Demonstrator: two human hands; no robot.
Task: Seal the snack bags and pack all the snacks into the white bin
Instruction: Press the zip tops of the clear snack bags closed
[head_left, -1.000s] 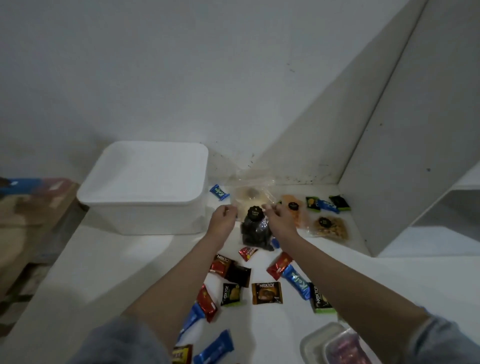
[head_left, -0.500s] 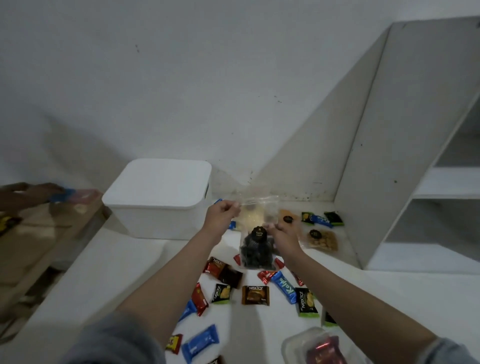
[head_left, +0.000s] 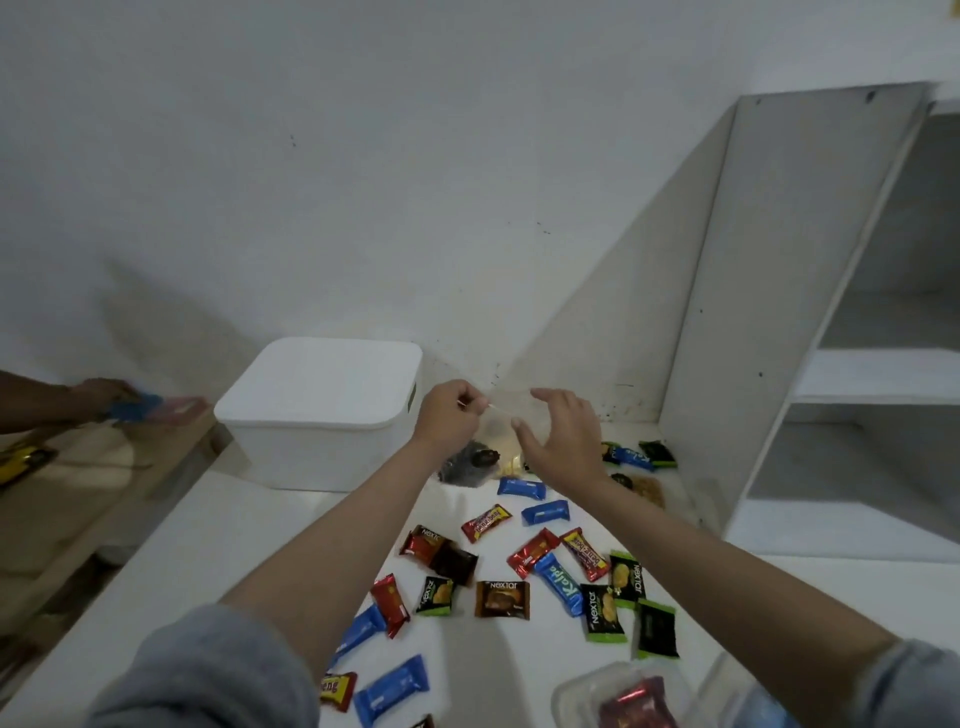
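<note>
My left hand (head_left: 451, 415) pinches the top corner of a clear zip bag (head_left: 470, 465) that holds dark snacks and hangs just above the table. My right hand (head_left: 563, 441) hovers beside the bag with its fingers spread and holds nothing. The white bin (head_left: 319, 415) stands to the left of my hands with its lid on. Several small wrapped snacks (head_left: 501, 600) in red, blue, green and brown lie scattered on the white table (head_left: 249, 545) in front of me. Another clear bag with light-coloured snacks (head_left: 647, 491) lies behind my right wrist.
A white shelf unit (head_left: 779, 312) rises at the right and the wall closes the back. A clear plastic box with red packets (head_left: 618, 696) sits at the near right edge. Another person's hand (head_left: 101, 397) holds a blue item over a wooden bench at the left.
My right hand has let go of the bag's top and opened. My left hand keeps its pinch, and the bag now hangs from it, swung to the left.
</note>
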